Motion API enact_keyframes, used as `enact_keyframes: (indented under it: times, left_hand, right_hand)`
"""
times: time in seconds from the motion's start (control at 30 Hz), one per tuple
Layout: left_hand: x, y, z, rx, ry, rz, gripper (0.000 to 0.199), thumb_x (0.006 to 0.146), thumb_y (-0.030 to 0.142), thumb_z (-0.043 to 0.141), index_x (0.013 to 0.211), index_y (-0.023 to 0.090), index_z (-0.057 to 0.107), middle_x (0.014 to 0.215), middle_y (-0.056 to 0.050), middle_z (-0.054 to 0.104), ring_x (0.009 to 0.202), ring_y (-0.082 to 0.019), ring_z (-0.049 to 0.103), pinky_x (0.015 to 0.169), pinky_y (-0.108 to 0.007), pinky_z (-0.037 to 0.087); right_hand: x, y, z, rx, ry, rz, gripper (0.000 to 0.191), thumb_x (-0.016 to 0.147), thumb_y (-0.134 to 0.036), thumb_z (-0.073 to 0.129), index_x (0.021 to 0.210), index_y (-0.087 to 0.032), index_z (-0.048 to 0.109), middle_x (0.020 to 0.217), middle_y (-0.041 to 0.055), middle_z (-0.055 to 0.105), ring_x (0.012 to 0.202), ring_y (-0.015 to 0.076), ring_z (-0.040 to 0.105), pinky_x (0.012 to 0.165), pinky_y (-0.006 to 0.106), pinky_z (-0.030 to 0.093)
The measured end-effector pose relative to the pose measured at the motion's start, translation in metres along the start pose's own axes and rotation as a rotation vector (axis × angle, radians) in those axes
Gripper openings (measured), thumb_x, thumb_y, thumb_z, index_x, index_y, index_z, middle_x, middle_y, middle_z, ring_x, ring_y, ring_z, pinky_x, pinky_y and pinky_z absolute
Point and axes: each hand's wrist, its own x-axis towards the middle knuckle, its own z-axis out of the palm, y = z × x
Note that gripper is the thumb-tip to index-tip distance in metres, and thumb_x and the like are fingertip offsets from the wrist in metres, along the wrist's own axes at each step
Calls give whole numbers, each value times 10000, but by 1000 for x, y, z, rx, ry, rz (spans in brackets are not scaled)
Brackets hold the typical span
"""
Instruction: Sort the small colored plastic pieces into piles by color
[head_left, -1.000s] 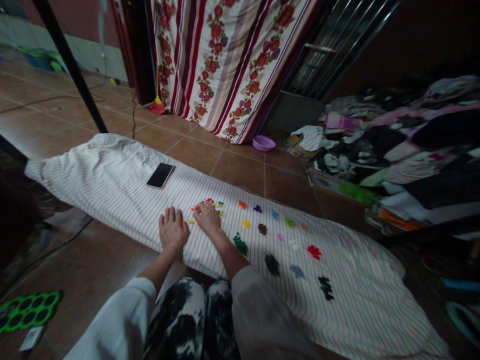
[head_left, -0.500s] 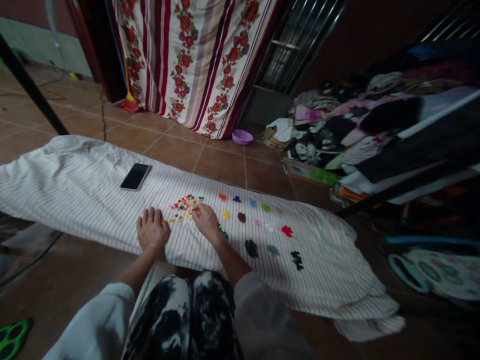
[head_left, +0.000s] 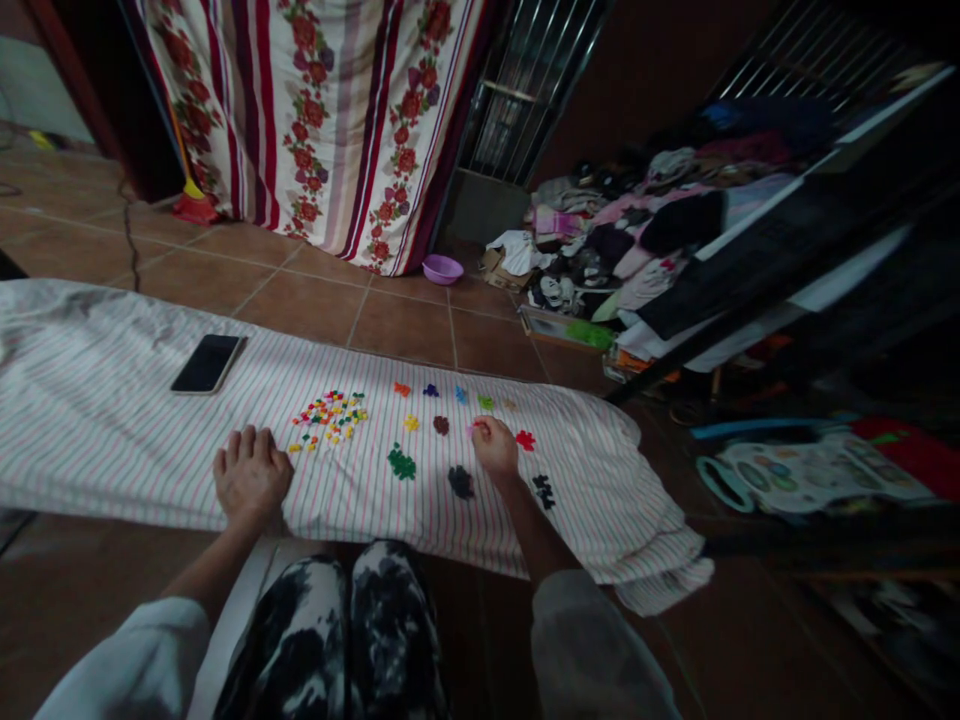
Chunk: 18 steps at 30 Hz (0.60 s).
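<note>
My left hand (head_left: 251, 472) lies flat with its fingers apart on the striped cloth (head_left: 135, 440), left of a mixed heap of tiny coloured pieces (head_left: 330, 415). My right hand (head_left: 496, 448) has its fingers pinched together at the small pink pile (head_left: 474, 428); whatever they hold is too small to make out. Around it are sorted piles: brown pieces (head_left: 441, 425), red pieces (head_left: 526, 440), lime green pieces (head_left: 485, 402), dark grey pieces (head_left: 460, 481) and black pieces (head_left: 543, 491). Farther left sit yellow pieces (head_left: 411, 423) and dark green pieces (head_left: 401, 461). My right hand and forearm cover part of the cloth.
A phone (head_left: 208, 363) rests on the cloth at the left. Beyond the far edge, a purple basin (head_left: 442, 269) and a red broom head (head_left: 195, 204) stand on the tiled floor near a floral curtain (head_left: 307, 130). Clothes (head_left: 622, 220) are heaped at the right.
My right hand has moved right from the mixed heap to the pink pile, uncovering the dark green pieces. My left hand stays flat on the cloth. The whole view has shifted to the right.
</note>
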Motion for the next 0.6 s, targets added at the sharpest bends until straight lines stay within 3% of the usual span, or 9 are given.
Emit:
enact_keyframes:
  times: [0.27, 0.6]
  left_hand:
    - [1, -1, 1, 50, -18, 22, 468, 856, 306, 300, 1222, 133, 536, 1348, -144, 502, 1313, -277, 358, 1078, -446, 233]
    - [2, 7, -11, 58, -69, -16, 470, 841, 287, 318, 1232, 131, 529, 1359, -145, 494, 1312, -278, 358, 1075, -450, 249]
  right_hand:
    - [-1, 69, -40, -235, 74, 203, 277, 782, -207, 449, 910, -167, 691, 933, 88, 650, 814, 179, 560, 764, 279, 409]
    - [-2, 109, -28, -234, 86, 233, 309, 763, -186, 420, 894, -140, 696, 905, 106, 672, 873, 199, 585, 809, 294, 428]
